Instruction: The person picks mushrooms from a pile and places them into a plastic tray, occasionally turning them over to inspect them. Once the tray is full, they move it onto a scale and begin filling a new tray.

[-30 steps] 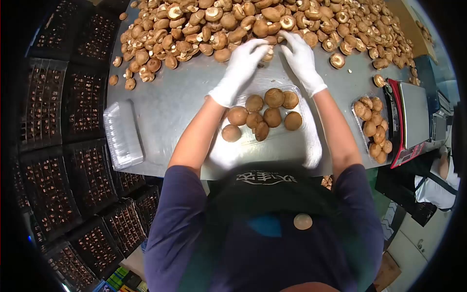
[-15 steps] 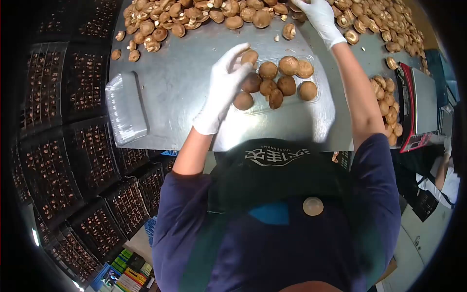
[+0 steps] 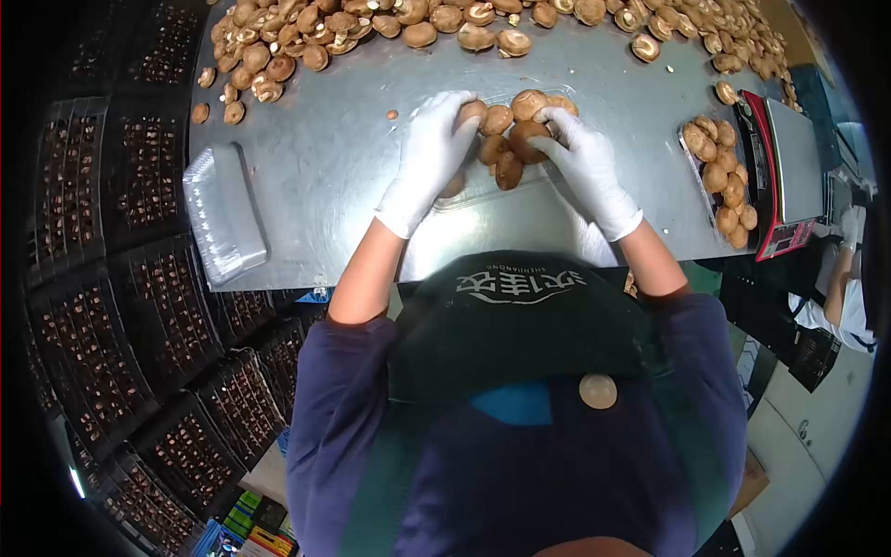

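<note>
A small cluster of brown shiitake mushrooms [image 3: 509, 171] sits in the middle of the metal table, on a clear plastic tray [image 3: 478, 199] whose front edge shows faintly. My left hand [image 3: 434, 153], in a white glove, curls round a shiitake mushroom [image 3: 471, 113] at the cluster's left side. Another mushroom [image 3: 452, 186] is partly hidden under its palm. From the right, my gloved right hand [image 3: 587, 169] grips a darker shiitake mushroom [image 3: 529, 141] between thumb and fingers. Its fingertips also lie close to a mushroom [image 3: 561, 105] at the back.
Loose mushrooms [image 3: 419, 34] are heaped along the far side. Stacked clear trays [image 3: 225, 213] lie at left. A filled tray of mushrooms [image 3: 722, 176] stands at right beside a red scale [image 3: 778, 167]. Black crates [image 3: 79, 316] line the left; a co-worker's arm [image 3: 840, 288] shows far right.
My right hand has come from the far pile down to the cluster and now grips a mushroom there. My left hand stays at the cluster's left side. The view has shifted slightly.
</note>
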The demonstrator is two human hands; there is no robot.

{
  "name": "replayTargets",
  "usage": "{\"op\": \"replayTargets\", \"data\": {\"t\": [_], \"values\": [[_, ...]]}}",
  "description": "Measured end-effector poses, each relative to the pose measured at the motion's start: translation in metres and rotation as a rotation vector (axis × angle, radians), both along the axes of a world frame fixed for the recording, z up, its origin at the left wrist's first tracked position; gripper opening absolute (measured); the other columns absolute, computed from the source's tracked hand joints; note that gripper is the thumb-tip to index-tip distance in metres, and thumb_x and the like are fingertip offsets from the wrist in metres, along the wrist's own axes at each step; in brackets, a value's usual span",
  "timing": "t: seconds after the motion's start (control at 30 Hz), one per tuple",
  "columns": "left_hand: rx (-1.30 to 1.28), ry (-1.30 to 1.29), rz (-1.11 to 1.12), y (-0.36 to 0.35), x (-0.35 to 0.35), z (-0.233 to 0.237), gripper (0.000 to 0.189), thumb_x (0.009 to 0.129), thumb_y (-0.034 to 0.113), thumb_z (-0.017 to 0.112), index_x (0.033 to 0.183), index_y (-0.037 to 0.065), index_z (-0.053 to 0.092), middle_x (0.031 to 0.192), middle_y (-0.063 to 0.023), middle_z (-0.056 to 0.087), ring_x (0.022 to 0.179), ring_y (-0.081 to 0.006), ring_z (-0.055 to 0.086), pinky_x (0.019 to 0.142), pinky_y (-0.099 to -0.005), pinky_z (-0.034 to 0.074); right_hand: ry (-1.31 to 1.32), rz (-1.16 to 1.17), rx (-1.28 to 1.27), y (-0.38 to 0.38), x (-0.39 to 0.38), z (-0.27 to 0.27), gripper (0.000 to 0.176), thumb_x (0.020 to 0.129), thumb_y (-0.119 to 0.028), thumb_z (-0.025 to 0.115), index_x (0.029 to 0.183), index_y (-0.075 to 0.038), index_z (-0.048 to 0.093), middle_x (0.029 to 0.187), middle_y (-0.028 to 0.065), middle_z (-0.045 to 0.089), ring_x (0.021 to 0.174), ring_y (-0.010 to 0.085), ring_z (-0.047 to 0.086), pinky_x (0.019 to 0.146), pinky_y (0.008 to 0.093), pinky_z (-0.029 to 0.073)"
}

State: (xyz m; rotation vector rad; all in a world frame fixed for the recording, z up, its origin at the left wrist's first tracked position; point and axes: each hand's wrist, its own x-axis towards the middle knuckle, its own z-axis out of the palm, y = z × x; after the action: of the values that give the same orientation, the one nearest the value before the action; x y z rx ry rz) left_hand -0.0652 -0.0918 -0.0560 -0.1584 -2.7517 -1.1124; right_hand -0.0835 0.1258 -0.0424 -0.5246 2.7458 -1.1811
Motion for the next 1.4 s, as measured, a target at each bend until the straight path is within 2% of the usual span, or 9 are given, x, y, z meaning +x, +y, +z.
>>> {"op": "replayTargets", "data": {"t": [0.1, 0.23, 0.37, 0.4, 0.43, 0.53, 0.77, 0.97, 1.4], "values": [[-0.15, 0.036, 0.0, -0.003, 0.003, -0.01, 0.029, 0.089, 0.014, 0.062, 0.115, 0.002, 0.062, 0.11, -0.0145, 0.067, 0.103, -0.0325, 0.062, 0.092, -0.0391, 0.048, 0.279, 0.027, 0.172, -0.003, 0.003, 0.002, 0.027, 0.084, -0.025, 0.067, 0.106, -0.01, 0.064, 0.093, 0.011, 0.064, 0.08, 0.0306, 0.065, 0.069, 0.038, 0.052], [-0.047, 0.183, -0.015, -0.013, 0.014, -0.006, 0.03, 0.091, 0.016, 0.058, 0.117, 0.001, 0.061, 0.112, -0.0157, 0.066, 0.105, -0.0324, 0.062, 0.094, -0.0392, 0.047, 0.417, -0.039, 0.025, 0.01, -0.007, 0.012, 0.02, 0.088, -0.022, 0.064, 0.104, -0.01, 0.066, 0.091, 0.0091, 0.063, 0.079, 0.0285, 0.064, 0.068, 0.0371, 0.051], [-0.138, -0.034, 0.404, -0.035, 0.055, 0.017, 0.036, 0.091, 0.019, 0.058, 0.122, 0.0, 0.059, 0.11, -0.0181, 0.067, 0.101, -0.0342, 0.064, 0.091, -0.0391, 0.049, 0.336, -0.198, 0.054, 0.058, -0.025, -0.024, 0.025, 0.094, -0.021, 0.056, 0.111, -0.005, 0.066, 0.1, 0.0109, 0.067, 0.089, 0.0269, 0.066, 0.08, 0.0335, 0.051], [-0.08, -0.269, 0.449, -0.044, 0.06, 0.004, 0.036, 0.091, 0.019, 0.059, 0.12, -0.001, 0.059, 0.1, -0.0185, 0.069, 0.093, -0.032, 0.067, 0.086, -0.038, 0.051, 0.052, -0.18, -0.009, 0.071, -0.032, -0.049, 0.026, 0.095, -0.02, 0.056, 0.113, -0.004, 0.066, 0.102, 0.0126, 0.068, 0.092, 0.0262, 0.066, 0.082, 0.0328, 0.051], [-0.024, -0.167, 0.358, -0.059, 0.069, -0.038, 0.028, 0.093, 0.014, 0.058, 0.116, -0.001, 0.06, 0.083, -0.0116, 0.069, 0.075, -0.0215, 0.066, 0.072, -0.0318, 0.052, -0.232, -0.156, -0.075, 0.078, -0.036, -0.063, 0.027, 0.095, -0.02, 0.056, 0.115, -0.004, 0.066, 0.104, 0.0143, 0.069, 0.095, 0.0254, 0.066, 0.084, 0.0321, 0.05], [0.455, -0.448, 0.363, -0.045, 0.066, -0.035, 0.02, 0.096, 0.004, 0.053, 0.114, 0.0, 0.06, 0.072, 0.0013, 0.056, 0.057, -0.0041, 0.049, 0.052, -0.0196, 0.041, -0.34, -0.201, -0.195, 0.062, -0.026, -0.056, 0.03, 0.096, -0.021, 0.057, 0.117, -0.002, 0.065, 0.101, 0.0166, 0.07, 0.093, 0.0218, 0.067, 0.083, 0.0319, 0.05], [0.639, -0.439, 0.305, -0.023, 0.047, -0.011, 0.022, 0.093, 0.004, 0.053, 0.113, -0.003, 0.058, 0.072, 0.0022, 0.057, 0.056, -0.0037, 0.048, 0.051, -0.0197, 0.04, -0.258, -0.308, -0.285, 0.082, -0.016, -0.067, 0.031, 0.091, -0.017, 0.059, 0.114, 0.002, 0.065, 0.092, 0.0173, 0.07, 0.082, 0.0178, 0.065, 0.076, 0.0314, 0.05], [0.436, -0.363, 0.162, 0.0, 0.019, 0.011, 0.02, 0.095, 0.008, 0.053, 0.112, 0.001, 0.061, 0.074, 0.0033, 0.057, 0.057, -0.0028, 0.047, 0.051, -0.0189, 0.038, -0.254, -0.445, -0.472, 0.107, 0.014, -0.027, 0.031, 0.088, -0.01, 0.061, 0.117, 0.0, 0.063, 0.082, 0.0034, 0.063, 0.074, 0.0091, 0.059, 0.068, 0.0251, 0.049], [0.334, -0.516, -0.082, 0.059, -0.065, 0.035, 0.018, 0.096, 0.006, 0.056, 0.114, 0.003, 0.061, 0.084, 0.0043, 0.062, 0.068, -0.0013, 0.053, 0.058, -0.0184, 0.044, -0.15, -0.663, -0.701, 0.161, 0.068, -0.006, 0.035, 0.086, -0.008, 0.064, 0.12, -0.003, 0.06, 0.09, 0.0071, 0.065, 0.082, 0.0171, 0.063, 0.074, 0.0295, 0.051]]}}
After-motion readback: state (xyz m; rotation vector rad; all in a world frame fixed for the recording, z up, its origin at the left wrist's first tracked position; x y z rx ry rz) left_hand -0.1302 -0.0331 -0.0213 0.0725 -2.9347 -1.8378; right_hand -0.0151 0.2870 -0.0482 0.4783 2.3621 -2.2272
